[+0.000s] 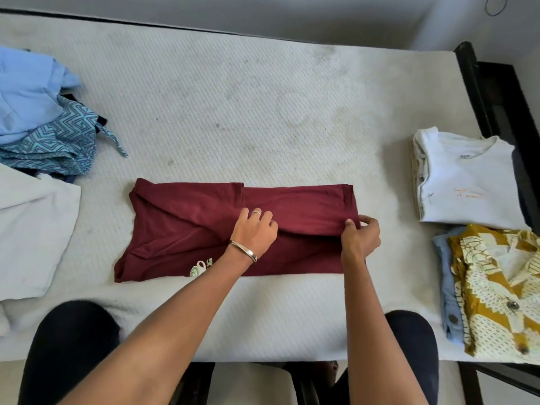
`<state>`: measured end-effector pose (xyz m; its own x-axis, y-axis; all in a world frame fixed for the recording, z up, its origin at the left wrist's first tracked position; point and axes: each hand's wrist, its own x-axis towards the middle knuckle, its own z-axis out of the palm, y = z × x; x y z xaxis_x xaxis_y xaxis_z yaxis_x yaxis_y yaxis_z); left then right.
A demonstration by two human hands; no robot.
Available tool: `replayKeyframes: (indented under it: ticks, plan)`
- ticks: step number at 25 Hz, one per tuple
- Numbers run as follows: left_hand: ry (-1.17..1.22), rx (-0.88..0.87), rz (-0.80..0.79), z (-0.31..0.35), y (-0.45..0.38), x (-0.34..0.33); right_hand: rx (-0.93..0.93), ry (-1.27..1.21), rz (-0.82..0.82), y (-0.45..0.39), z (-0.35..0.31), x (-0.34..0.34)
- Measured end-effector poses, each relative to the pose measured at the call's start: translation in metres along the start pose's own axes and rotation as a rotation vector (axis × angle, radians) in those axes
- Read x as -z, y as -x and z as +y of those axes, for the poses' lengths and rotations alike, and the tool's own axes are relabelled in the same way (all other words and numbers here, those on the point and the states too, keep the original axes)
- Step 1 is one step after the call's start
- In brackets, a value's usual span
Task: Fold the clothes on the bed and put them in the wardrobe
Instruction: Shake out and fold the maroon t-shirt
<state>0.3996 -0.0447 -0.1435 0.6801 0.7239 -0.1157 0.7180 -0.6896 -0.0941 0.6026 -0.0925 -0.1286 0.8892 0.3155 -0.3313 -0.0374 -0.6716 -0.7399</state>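
Hands folding a maroon shirt (204,229) on the bed (233,112), near its front edge.

Knees are showing nearest, just below the mattress edge. Next, the left hand (254,232) is lying flat with straight fingers on the shirt's middle, likely pinning the cloth so the crease holds, while the right hand (361,235) is pinching the folded edge at the shirt's right end, seemingly to draw that side over. A small cup print is peeking out by the left wrist; no words are readable there. To the right, folded clothes are waiting: a yellow patterned shirt (493,290) nearer, a white tee (467,182) beyond it with orange writing too small to read. Far left, unfolded blue garments (43,118) are lying heaped.
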Motion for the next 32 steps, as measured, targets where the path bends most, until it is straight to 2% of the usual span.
replayKeyframes:
  ticks: [2, 4, 7, 8, 9, 11, 12, 13, 15, 16, 17, 18, 19, 21, 23, 25, 27, 29, 30, 32]
  plan:
    - [-0.013, -0.032, 0.106, 0.006, -0.001, -0.002, 0.031, -0.016, 0.041, -0.011, 0.002, 0.009]
    - [0.016, -0.095, 0.16, 0.01, 0.005, -0.015, 0.079, 0.07, 0.054, -0.011, 0.016, 0.01]
    - [0.115, -0.074, 0.026, 0.016, 0.016, -0.028, 0.166, 0.24, 0.095, -0.002, 0.037, 0.007]
    - [0.143, -0.043, -0.025, 0.019, 0.019, -0.027, 0.295, 0.265, 0.095, 0.001, 0.037, 0.005]
    - [0.166, -0.018, -0.075, 0.022, 0.022, -0.026, 0.511, 0.336, 0.011, 0.004, 0.037, 0.004]
    - [0.21, 0.001, -0.148, 0.029, 0.024, -0.027, 0.982, 0.654, -0.327, -0.003, 0.045, -0.002]
    - [0.229, -0.017, -0.212, 0.029, 0.024, -0.027, 1.045, 0.836, -0.437, -0.017, 0.052, -0.002]
    - [0.247, -0.034, -0.276, 0.028, 0.023, -0.025, 0.907, 0.923, -0.435, -0.031, 0.054, -0.002]
    - [0.27, -0.034, -0.361, 0.026, 0.021, -0.019, 0.38, 0.781, -0.204, -0.055, 0.044, 0.002]
    - [0.274, -0.03, -0.388, 0.027, 0.019, -0.015, 0.216, 0.702, -0.113, -0.061, 0.035, 0.008]
    - [0.278, -0.026, -0.406, 0.027, 0.018, -0.011, 0.199, 0.677, -0.059, -0.059, 0.029, 0.011]
    - [0.283, -0.023, -0.422, 0.028, 0.016, -0.011, 0.262, 0.693, -0.053, -0.051, 0.024, 0.012]
    - [0.291, -0.017, -0.437, 0.029, 0.014, -0.01, 0.319, 0.707, -0.084, -0.041, 0.024, 0.01]
    - [0.343, 0.034, -0.422, 0.032, 0.009, -0.012, 0.279, 0.728, -0.158, -0.023, 0.027, 0.005]
    - [0.537, 0.141, -0.287, 0.037, 0.004, -0.009, 0.14, 0.645, -0.234, -0.021, 0.031, 0.005]
    - [0.876, 0.293, -0.108, 0.041, -0.006, -0.003, 0.054, 0.429, -0.313, -0.027, 0.027, 0.008]
    - [1.265, 0.465, -0.128, 0.046, -0.018, 0.02, 0.188, 0.452, -0.377, -0.023, 0.014, 0.013]
    - [1.625, 0.66, -0.312, 0.053, -0.029, 0.049, 0.442, 0.581, -0.473, -0.005, 0.0, 0.013]
    - [1.779, 0.752, -0.397, 0.055, -0.034, 0.06, 0.559, 0.612, -0.571, 0.009, -0.011, 0.015]
    - [1.89, 0.877, -0.398, 0.05, -0.034, 0.071, 0.686, 0.599, -0.881, 0.036, -0.032, 0.023]
